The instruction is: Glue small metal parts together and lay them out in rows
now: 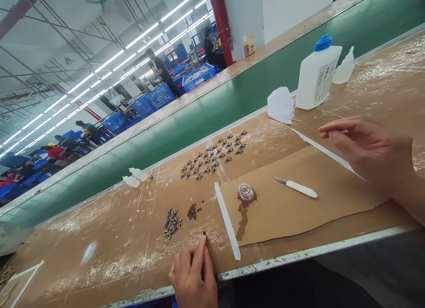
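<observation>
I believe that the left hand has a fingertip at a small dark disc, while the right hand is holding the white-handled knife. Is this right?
Not quite: the white-handled knife is not in the right hand; the head view shows it lying on the cardboard. The left hand does have a fingertip at a small dark disc.

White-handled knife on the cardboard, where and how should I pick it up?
Probably by the white handle, with the right hand coming from the right: the knife lies flat, blade pointing left, handle end to the right.
</observation>
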Demonstrator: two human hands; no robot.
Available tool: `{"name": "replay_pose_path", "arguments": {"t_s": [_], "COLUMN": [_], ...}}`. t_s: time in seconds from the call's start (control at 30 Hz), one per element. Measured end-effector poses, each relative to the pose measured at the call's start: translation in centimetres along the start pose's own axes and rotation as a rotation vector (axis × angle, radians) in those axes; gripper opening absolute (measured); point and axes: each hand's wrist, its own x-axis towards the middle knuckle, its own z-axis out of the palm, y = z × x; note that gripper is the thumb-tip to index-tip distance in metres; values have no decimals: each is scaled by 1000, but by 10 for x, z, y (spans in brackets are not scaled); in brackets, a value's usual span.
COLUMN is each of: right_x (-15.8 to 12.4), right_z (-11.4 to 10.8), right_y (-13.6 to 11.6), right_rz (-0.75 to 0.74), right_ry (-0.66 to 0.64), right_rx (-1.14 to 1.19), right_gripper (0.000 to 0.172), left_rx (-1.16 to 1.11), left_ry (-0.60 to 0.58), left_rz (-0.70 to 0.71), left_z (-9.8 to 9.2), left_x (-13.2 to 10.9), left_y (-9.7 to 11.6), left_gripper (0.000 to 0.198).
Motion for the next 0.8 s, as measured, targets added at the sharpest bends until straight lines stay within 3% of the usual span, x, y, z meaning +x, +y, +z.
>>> {"name": "replay_pose_path", "arguments": {"t_s": [0.17, 0.27, 0.33, 0.47, 0.67, 0.8], "right_x": [1, 2, 1, 0, 0, 1], "right_z": [0, 0, -1, 0, 2, -1], "right_y": [-1, -5, -8, -9, 1, 2], "right_rz": [6, 12, 21, 44, 74, 51], "right_ry": [0, 5, 3, 14, 16, 9], "right_rx": [-2, -16, -2, 48, 26, -60], "right_gripper": [19, 21, 19, 14, 18, 20], "left_rx": [-14, -26, -59, -78, -121, -104], "left_ry": [25, 30, -39, -163, -342, -420], "left_rz": [-24, -161, -260, -279, -126, -133], "left_z": [-4, -15, -24, -31, -21, -18], "left_x": [1, 16, 32, 67, 103, 111], "left_y": [-10, -40, -66, -100, -102, -106], "left_gripper": [23, 25, 28, 34, 22, 22]}}
